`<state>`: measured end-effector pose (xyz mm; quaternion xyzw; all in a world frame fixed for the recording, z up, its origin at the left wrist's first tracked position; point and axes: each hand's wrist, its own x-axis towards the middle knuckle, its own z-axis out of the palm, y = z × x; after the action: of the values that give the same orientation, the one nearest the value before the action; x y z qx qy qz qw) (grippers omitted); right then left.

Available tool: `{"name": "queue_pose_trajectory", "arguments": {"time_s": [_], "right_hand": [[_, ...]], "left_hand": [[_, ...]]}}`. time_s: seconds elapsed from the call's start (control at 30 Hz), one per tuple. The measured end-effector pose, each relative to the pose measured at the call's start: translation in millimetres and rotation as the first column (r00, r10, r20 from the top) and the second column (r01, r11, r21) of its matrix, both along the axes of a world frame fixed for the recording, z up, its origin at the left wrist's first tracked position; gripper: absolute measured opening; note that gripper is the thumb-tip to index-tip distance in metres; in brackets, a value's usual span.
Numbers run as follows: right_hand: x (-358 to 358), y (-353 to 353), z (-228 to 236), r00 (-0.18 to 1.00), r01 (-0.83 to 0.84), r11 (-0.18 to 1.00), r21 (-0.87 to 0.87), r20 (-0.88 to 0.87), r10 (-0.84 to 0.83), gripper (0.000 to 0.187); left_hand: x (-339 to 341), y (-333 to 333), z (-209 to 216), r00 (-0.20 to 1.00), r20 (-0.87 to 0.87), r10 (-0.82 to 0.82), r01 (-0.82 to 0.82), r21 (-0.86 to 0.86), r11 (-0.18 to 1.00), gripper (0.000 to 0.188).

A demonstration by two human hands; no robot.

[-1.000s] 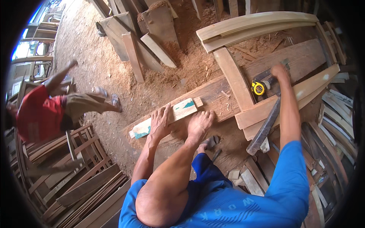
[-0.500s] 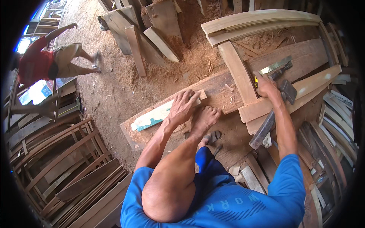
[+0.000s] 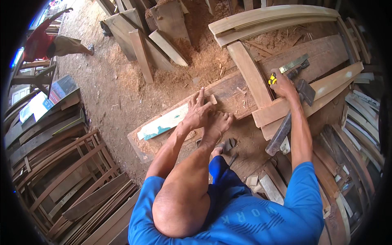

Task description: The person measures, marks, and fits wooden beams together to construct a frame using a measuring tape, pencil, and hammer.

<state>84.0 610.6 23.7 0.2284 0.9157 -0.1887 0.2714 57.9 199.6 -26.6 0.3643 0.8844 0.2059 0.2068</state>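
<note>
My left hand (image 3: 198, 112) rests on a pale wood strip (image 3: 157, 128) with green paint at one end. One finger stretches forward and the others are partly bent. The strip lies along a thick brown plank (image 3: 228, 96), and my bare foot (image 3: 218, 124) presses beside that hand. At the right, my right hand (image 3: 284, 86) is closed around a yellow and black tape measure (image 3: 272, 79). Just past its knuckles lies a try square (image 3: 293, 64) with a metal blade. A hammer (image 3: 281, 130) with a dark block head leans across the boards under my right forearm.
Curved boards (image 3: 277, 20) and a cross board (image 3: 251, 73) lie on the plank. Offcuts (image 3: 169, 47) stand amid sawdust at the back. Stacked frames (image 3: 73, 175) fill the left and more timber (image 3: 351, 159) the right. A person (image 3: 49, 45) is at far left.
My left hand's fingers have shifted from lying flat to one finger pointing forward. More of the tape measure shows in my right hand. The other person has moved away toward the upper left.
</note>
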Motion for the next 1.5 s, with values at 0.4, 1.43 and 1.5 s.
{"name": "queue_pose_trajectory", "arguments": {"time_s": [0.4, 1.43, 1.5], "right_hand": [[11.9, 31.6, 18.1, 0.68, -0.01, 0.634, -0.773, -0.47, -0.562, 0.065], [11.3, -177.7, 0.7, 0.803, -0.507, 0.86, -0.055, -0.393, 0.448, 0.045], [11.9, -169.5, -13.4, 0.809, -0.494, 0.87, 0.005, -0.364, 0.461, 0.047]], "left_hand": [[4.3, -2.1, -9.8, 0.998, -0.047, -0.047, 0.046, -0.025, 0.999, 0.038], [58.9, -297.3, 5.4, 0.156, 0.322, 0.934, -0.986, -0.013, 0.169, 0.047], [56.4, -271.2, 8.1, 0.233, 0.299, 0.925, -0.972, 0.097, 0.213, 0.031]]}}
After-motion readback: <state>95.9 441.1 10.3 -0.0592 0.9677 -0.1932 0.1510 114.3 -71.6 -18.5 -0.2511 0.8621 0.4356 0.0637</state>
